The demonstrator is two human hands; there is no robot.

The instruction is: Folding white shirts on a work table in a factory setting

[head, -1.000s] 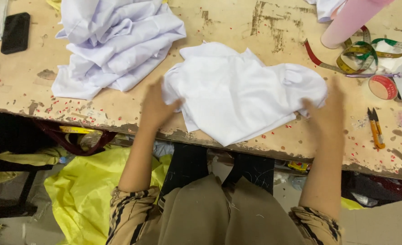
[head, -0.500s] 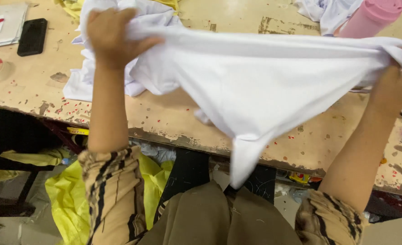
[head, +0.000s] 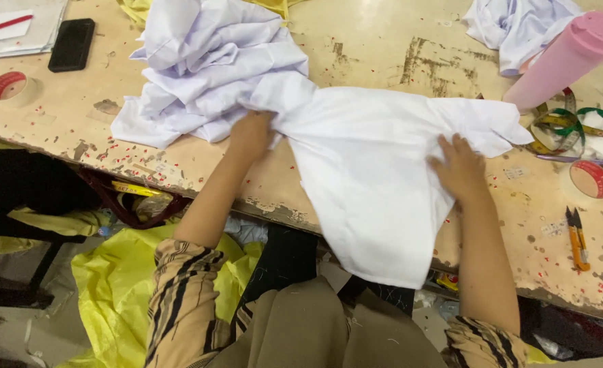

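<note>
Two hands on white garment [head: 369, 177]: left hand [head: 250, 133] grasping its edge, fingers hidden; right hand [head: 459, 167] flat, released; pink bottle [head: 563, 58] upper right, cut off.

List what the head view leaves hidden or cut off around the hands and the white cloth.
- Left hand: fingertips buried in the white cloth, grip unclear.
- The cloth's underside: hidden where it hangs over the table edge.
- Pink bottle: its base sits behind the cloth.
- White pile: top cut off by the frame's upper edge.
- Right hand: palm pressed flat, hidden underneath.
</note>
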